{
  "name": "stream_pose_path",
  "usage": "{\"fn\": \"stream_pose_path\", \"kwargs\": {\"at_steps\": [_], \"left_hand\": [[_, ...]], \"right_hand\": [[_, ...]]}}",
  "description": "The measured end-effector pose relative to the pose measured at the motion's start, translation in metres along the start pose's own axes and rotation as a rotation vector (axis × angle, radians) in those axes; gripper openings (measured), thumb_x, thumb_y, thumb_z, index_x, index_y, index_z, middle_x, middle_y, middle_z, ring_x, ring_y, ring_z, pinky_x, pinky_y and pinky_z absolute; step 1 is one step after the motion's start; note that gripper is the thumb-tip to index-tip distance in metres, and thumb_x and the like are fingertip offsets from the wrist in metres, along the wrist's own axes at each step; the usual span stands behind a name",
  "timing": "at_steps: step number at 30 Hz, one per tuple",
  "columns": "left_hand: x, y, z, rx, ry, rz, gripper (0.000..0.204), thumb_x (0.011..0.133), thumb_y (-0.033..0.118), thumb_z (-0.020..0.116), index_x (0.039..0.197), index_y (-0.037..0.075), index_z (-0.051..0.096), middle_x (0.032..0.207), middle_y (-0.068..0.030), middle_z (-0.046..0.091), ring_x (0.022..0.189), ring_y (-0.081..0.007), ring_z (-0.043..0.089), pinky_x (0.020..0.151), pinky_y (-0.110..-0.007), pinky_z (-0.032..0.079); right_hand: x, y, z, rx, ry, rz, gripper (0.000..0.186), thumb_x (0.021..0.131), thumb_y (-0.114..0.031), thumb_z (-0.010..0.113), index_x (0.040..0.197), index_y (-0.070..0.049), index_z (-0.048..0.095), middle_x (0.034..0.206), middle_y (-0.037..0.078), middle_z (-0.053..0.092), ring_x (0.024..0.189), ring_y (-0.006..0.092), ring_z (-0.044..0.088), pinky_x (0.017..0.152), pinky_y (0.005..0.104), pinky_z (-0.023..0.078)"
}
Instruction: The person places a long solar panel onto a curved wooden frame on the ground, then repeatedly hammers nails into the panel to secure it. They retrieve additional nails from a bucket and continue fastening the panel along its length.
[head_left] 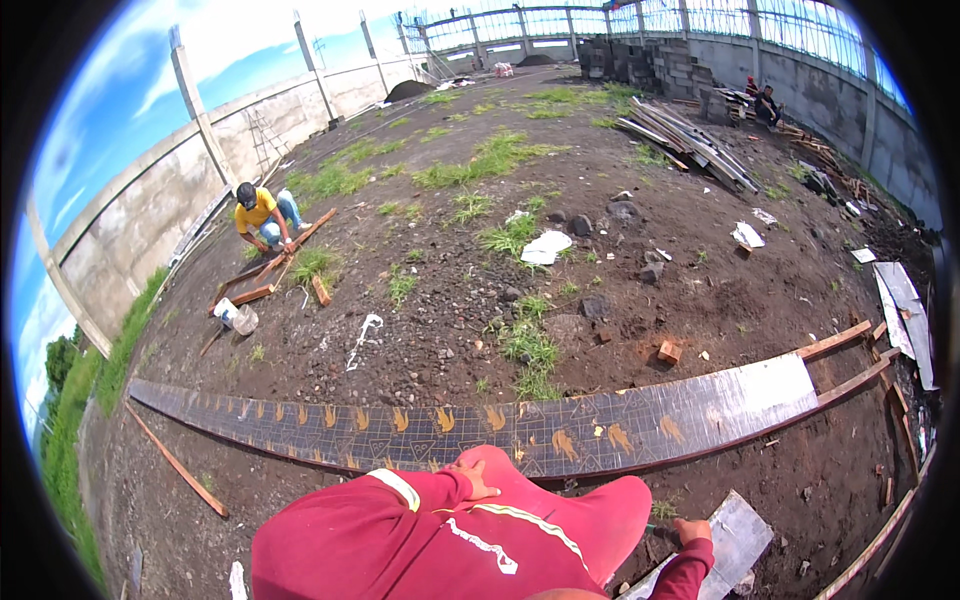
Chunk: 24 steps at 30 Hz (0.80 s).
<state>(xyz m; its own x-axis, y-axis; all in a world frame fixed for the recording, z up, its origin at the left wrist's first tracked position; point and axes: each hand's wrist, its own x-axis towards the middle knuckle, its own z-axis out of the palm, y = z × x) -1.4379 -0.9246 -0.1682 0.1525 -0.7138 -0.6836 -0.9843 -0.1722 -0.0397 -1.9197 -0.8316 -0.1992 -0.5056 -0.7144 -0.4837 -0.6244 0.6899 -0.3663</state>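
A long, dark, glossy panel (600,428) lies near, left to right, printed with gold emblems (444,420) and gridlines (535,432). Left hand (476,483) rests loose-fingered on a knee (497,457); right hand (692,531) curls, its hold unclear.

Dark, stony ground (440,225) spreads wide, tufted with green grass (495,160) toward its middle. A pale, stained wall (150,215) follows the ground's left edge, tall concrete columns (204,125) rising above it. Along the far right edge runs a grey wall (815,105) topped by thin upright bars (820,35). Bright daylight falls from a blue sky (75,130) with white clouds (235,40).
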Motion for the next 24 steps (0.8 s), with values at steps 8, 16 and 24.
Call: {"fn": "stream_pose_path", "kwargs": {"at_steps": [8, 16, 24], "left_hand": [[0.013, -0.005, 0.008, -0.019, 0.011, 0.017, 0.097, 0.065, 0.068, 0.052, 0.139, 0.017, 0.015, 0.140, -0.0272, 0.015, 0.127, -0.0476, 0.018, 0.102, -0.054, 0.018], [0.007, -0.004, 0.006, -0.012, -0.005, 0.014, 0.098, 0.066, 0.067, 0.053, 0.140, 0.017, 0.013, 0.139, -0.0274, 0.015, 0.126, -0.0488, 0.018, 0.102, -0.054, 0.018], [0.001, 0.001, 0.001, 0.046, 0.006, -0.001, 0.098, 0.066, 0.069, 0.051, 0.139, 0.015, 0.015, 0.138, -0.0288, 0.018, 0.123, -0.0487, 0.025, 0.100, -0.053, 0.023]], "right_hand": [[0.022, 0.015, 0.018, 0.125, -0.034, 0.058, 0.047, 0.068, -0.039, 0.062, 0.081, 0.006, 0.064, 0.082, 0.023, 0.062, 0.081, 0.0320, 0.060, 0.072, 0.0390, 0.046], [0.008, 0.004, 0.006, 0.032, 0.004, 0.025, 0.051, 0.067, -0.043, 0.061, 0.083, 0.005, 0.064, 0.087, 0.025, 0.061, 0.088, 0.0352, 0.060, 0.078, 0.0388, 0.045], [0.001, 0.009, 0.006, 0.010, 0.041, 0.013, 0.047, 0.069, -0.041, 0.062, 0.079, 0.004, 0.064, 0.078, 0.022, 0.063, 0.078, 0.0314, 0.062, 0.071, 0.0387, 0.046]]}}
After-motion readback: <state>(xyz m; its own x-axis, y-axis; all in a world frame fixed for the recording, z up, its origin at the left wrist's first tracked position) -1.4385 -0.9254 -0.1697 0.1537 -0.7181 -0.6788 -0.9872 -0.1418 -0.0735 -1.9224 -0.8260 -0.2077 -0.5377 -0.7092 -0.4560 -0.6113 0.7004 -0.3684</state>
